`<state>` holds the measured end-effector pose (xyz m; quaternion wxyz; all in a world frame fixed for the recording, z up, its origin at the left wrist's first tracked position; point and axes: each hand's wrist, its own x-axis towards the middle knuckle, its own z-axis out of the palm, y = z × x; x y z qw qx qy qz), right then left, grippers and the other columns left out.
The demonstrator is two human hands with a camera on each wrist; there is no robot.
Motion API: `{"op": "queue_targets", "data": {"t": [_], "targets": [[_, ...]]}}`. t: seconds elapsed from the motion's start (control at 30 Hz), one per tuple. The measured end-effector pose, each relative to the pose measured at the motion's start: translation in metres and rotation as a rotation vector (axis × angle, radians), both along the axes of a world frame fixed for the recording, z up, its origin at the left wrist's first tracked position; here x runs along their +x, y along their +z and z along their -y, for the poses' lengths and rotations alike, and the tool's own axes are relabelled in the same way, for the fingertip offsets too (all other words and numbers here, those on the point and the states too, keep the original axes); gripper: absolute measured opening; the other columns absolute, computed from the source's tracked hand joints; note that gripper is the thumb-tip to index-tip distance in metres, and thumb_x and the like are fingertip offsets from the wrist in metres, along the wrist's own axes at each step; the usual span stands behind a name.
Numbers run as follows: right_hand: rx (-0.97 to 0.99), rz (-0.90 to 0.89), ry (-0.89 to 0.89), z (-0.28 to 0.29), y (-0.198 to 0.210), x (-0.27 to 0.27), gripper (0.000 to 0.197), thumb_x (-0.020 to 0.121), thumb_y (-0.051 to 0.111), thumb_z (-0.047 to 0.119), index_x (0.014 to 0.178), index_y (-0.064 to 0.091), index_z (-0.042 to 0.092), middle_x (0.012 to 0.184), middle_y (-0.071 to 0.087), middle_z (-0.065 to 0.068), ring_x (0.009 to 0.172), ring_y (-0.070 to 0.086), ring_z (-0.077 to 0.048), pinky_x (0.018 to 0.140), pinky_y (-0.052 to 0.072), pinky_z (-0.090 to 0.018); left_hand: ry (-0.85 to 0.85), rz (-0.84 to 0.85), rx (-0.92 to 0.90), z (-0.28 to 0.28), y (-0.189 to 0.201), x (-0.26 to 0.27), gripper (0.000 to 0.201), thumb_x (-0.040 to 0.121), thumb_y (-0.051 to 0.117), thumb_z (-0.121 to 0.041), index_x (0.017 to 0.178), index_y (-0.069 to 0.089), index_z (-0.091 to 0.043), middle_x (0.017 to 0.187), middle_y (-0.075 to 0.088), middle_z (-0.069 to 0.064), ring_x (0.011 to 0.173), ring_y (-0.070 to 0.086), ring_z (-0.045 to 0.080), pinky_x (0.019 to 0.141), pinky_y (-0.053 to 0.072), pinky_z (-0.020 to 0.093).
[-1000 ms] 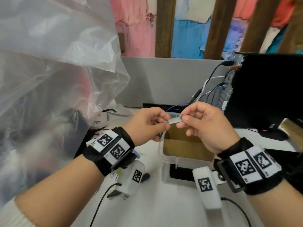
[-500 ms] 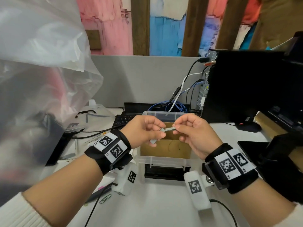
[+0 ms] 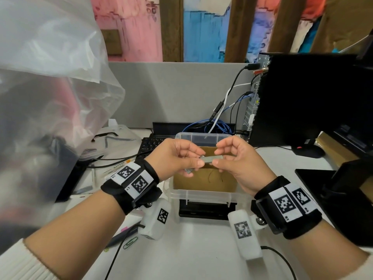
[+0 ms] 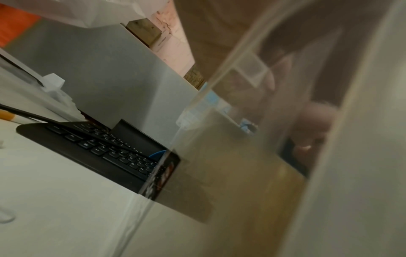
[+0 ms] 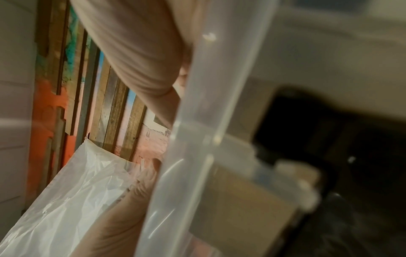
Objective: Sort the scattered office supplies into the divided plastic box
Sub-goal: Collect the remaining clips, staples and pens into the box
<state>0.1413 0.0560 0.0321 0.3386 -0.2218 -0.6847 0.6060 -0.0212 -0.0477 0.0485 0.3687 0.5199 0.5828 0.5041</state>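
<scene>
Small silvery metal strip (image 3: 212,159), maybe a row of staples, pinched at both ends above the clear plastic box with cardboard divider (image 3: 203,196). Left hand (image 3: 175,156) gripping its left end, right hand (image 3: 240,158) its right. Held flatter and lower over the box than half a second ago. Probably ready to drop in; green paper clip (image 3: 130,242) waiting on the counter (image 3: 191,249).

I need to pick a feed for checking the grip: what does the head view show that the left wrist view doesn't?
Only the head view shows both hands, left hand and right hand, pinching a small silver strip above the plastic box, plus a paper clip on the desk. Only the left wrist view shows the box wall up close, with blurred fingers behind it. Both show the black keyboard.
</scene>
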Motion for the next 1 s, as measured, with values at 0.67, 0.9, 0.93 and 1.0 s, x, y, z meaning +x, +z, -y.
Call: {"op": "queue_targets", "data": {"t": [0.67,0.9,0.93,1.0], "targets": [[0.188,0.084,-0.179,0.008,0.000,-0.001,0.025,0.074,0.076,-0.001,0.089,0.059,0.010,0.092,0.065,-0.009,0.078,0.066,-0.016,0.066,0.055,-0.019,0.059,-0.081,0.027,-0.001,-0.004,0.003,0.020,0.079,0.073,-0.004,0.099,0.071,-0.001,0.078,0.074,0.010,0.069,0.070,0.012,0.063,0.050,0.015],[0.265,0.158,-0.171,0.013,0.000,-0.003,0.013,0.084,0.068,0.006,0.082,0.064,0.018,0.080,0.069,-0.009,0.074,0.069,-0.023,0.058,0.055,-0.025,0.104,-0.108,0.012,-0.001,-0.005,0.005,0.019,0.080,0.074,-0.007,0.098,0.071,-0.003,0.081,0.074,0.010,0.068,0.067,0.006,0.055,0.044,0.010],[0.282,0.171,-0.165,0.013,0.000,-0.003,0.014,0.085,0.066,0.006,0.081,0.065,0.019,0.079,0.069,-0.009,0.073,0.069,-0.021,0.057,0.055,-0.024,0.107,-0.115,0.010,-0.001,-0.005,0.005,0.019,0.079,0.074,-0.009,0.097,0.071,-0.004,0.080,0.074,0.009,0.067,0.066,0.005,0.054,0.043,0.011],[0.324,0.218,-0.145,0.014,-0.001,-0.004,0.012,0.087,0.064,0.007,0.083,0.068,0.018,0.078,0.070,-0.008,0.071,0.069,-0.019,0.056,0.053,-0.022,0.115,-0.125,0.001,-0.002,-0.005,0.004,0.018,0.079,0.075,-0.011,0.096,0.071,-0.007,0.078,0.075,0.007,0.069,0.065,0.007,0.054,0.044,0.013]]}}
